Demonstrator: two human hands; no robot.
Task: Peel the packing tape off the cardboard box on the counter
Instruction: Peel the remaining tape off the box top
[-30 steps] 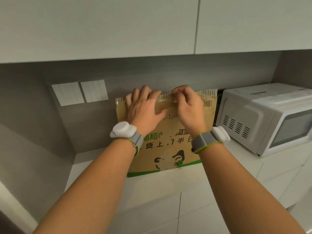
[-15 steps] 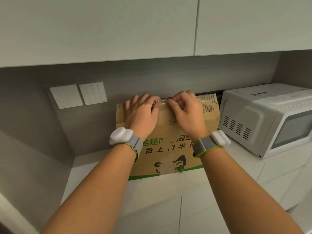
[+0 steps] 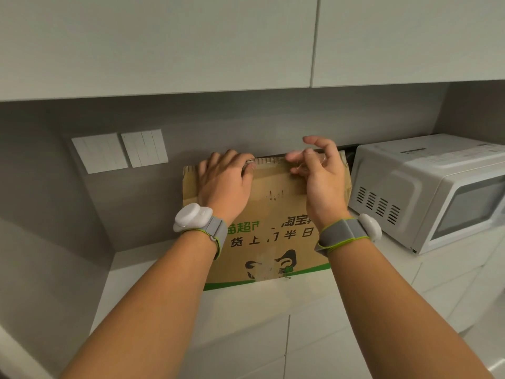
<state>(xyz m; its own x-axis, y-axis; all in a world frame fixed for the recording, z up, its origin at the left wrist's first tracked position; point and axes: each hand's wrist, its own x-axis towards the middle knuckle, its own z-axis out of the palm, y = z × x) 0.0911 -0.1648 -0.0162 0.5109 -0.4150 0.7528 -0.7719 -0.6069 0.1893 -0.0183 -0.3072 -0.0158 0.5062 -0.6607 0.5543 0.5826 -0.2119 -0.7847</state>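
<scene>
Tape (image 3: 269,161) (clear) pinched by right hand (image 3: 321,184); left hand (image 3: 225,184) grips box (image 3: 273,214).

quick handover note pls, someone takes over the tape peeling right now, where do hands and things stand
Left hand: fingers curled over the top edge of the cardboard box, steadying it.
Right hand: raised at the top edge, fingers spread, clear packing tape apparently stuck to its fingertips; the grip is unclear.
Box stands upright on the counter, beside the microwave.
Done: tape seems partly lifted along the top edge.
Left: pull the strip fully off.
</scene>
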